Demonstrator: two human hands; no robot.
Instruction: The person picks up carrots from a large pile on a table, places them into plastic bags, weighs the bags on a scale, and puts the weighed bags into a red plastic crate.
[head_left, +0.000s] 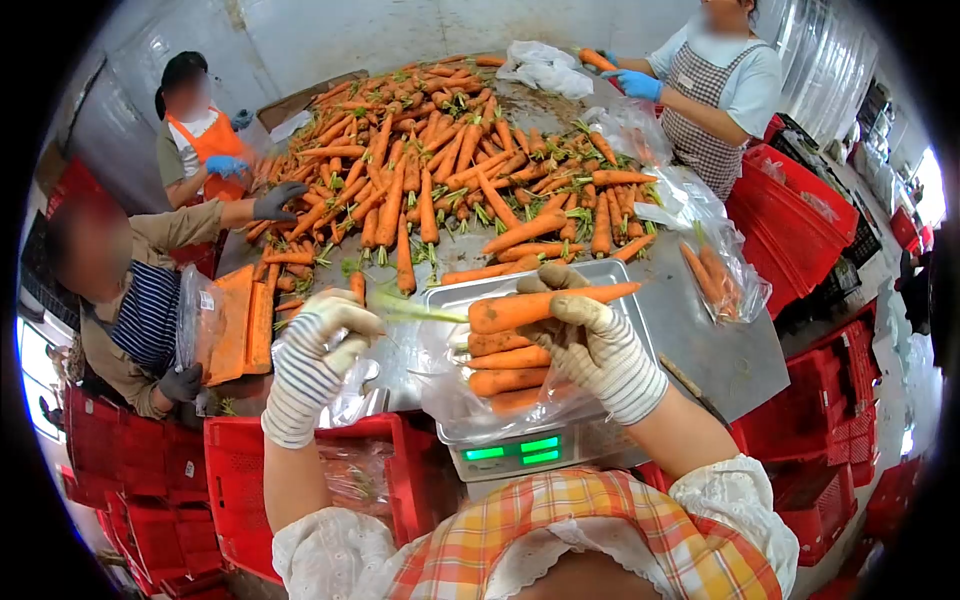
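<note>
My right hand (pixel 590 345), in a white striped glove with soiled fingertips, grips a carrot (pixel 500 312) lying sideways, its green stem pointing left. Close to the end of that stem is my left hand (pixel 325 345), also gloved, its fingers curled together; what they pinch, if anything, is too small to make out. Below the held carrot, several carrots (pixel 508 382) rest in a clear plastic bag (pixel 450 405). This bag sits on the metal pan (pixel 640 325) of a scale (pixel 515 455) with a lit green display.
A large carrot heap (pixel 400 170) covers the table's far part. A bagged bunch of carrots (pixel 712 280) lies right, near a dark-tipped stick (pixel 690 385). Red crates (pixel 235 480) stand below the table edge. Three people work around the table; one holds an orange crate-like piece (pixel 240 320).
</note>
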